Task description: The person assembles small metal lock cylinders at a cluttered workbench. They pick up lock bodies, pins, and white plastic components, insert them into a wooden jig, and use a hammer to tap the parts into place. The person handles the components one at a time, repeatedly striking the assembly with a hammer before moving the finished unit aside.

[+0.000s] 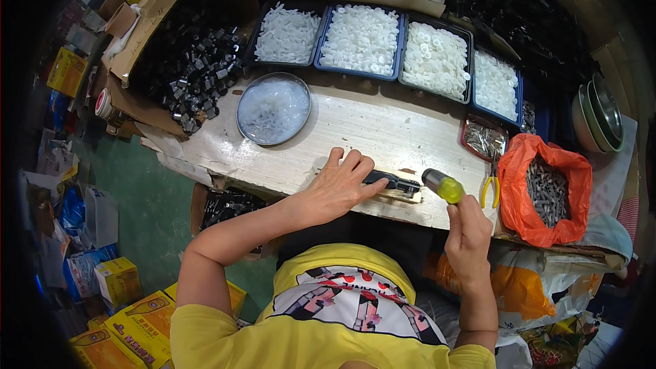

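Note:
My left hand [344,188] rests at the front edge of the whitish worktable [355,119], thumb and fingers closed on a narrow black part [391,181]. The part lies over a small pale block or fixture [410,197]; its far end is partly under my fingers. In my right hand [469,236] is a mallet [444,185] with a dark end and a translucent yellow-green end. Its head is raised just right of the black part, apart from it. My fingers wrap round the handle, which is mostly hidden.
Blue and dark trays [402,48] of white plastic pieces line the back. A round dish [241,111] of small clear pieces stands left, beside a carton [147,34] with black parts. At right are yellow-handled pliers [490,191], a red tray [467,138] and an orange bag [512,188] of metal pieces.

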`<action>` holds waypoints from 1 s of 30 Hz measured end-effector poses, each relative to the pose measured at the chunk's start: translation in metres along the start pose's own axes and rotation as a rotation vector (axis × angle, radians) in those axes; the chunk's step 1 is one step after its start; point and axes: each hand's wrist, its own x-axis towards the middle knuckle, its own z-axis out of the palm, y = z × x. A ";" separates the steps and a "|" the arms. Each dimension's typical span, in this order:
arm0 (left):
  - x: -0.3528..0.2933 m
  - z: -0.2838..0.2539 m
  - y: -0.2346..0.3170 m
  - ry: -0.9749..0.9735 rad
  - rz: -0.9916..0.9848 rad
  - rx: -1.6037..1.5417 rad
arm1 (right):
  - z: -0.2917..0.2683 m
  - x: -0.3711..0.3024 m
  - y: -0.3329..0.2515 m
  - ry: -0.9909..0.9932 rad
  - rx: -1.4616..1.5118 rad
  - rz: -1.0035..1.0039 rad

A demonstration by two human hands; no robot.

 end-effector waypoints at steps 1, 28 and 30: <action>0.000 0.000 0.001 0.010 0.008 0.009 | 0.000 -0.002 -0.003 0.016 -0.015 -0.010; 0.000 0.009 -0.003 0.258 -0.350 -0.522 | 0.043 0.050 -0.015 -0.264 -0.165 0.029; -0.006 0.013 0.001 0.334 -0.410 -0.500 | 0.042 0.055 -0.021 -0.041 -0.025 0.045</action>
